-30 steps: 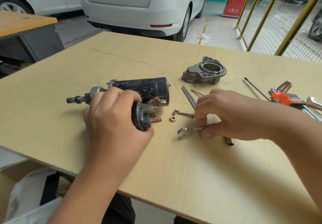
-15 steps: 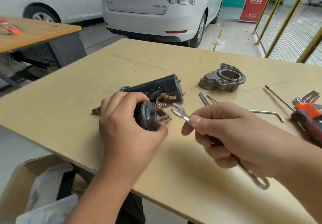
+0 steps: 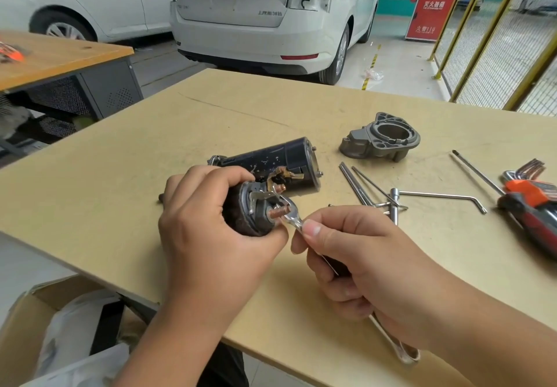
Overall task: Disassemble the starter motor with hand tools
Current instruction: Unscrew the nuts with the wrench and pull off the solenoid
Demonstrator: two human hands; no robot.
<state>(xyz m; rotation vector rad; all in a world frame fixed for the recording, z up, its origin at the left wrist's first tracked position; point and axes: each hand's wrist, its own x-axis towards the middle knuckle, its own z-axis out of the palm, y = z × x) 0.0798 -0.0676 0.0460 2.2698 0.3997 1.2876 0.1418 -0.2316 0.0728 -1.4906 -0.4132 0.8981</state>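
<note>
The black starter motor [image 3: 280, 160] lies on the wooden table [image 3: 120, 181] with its solenoid end turned toward me. My left hand [image 3: 211, 224] grips the solenoid [image 3: 250, 215] from the left. My right hand [image 3: 355, 254] holds a slim silver wrench [image 3: 291, 215]. Its open jaw sits at the base of a copper threaded stud [image 3: 278, 212] on the solenoid's end. The wrench's ring end [image 3: 405, 353] sticks out below my right wrist. A second copper stud [image 3: 280, 188] shows just above.
A grey cast nose housing [image 3: 381, 138] sits at the back right. Long bolts [image 3: 354, 184], a bent hex key [image 3: 443, 197] and a small socket bar [image 3: 394, 203] lie right of the motor. A red-handled hex key set [image 3: 530, 194] is at the far right. A cardboard box [image 3: 36, 326] stands below the table edge.
My right hand picked the wrench up from the table, carried it left and set its jaw on the solenoid stud. My left hand kept its grip while tilting the solenoid end up.
</note>
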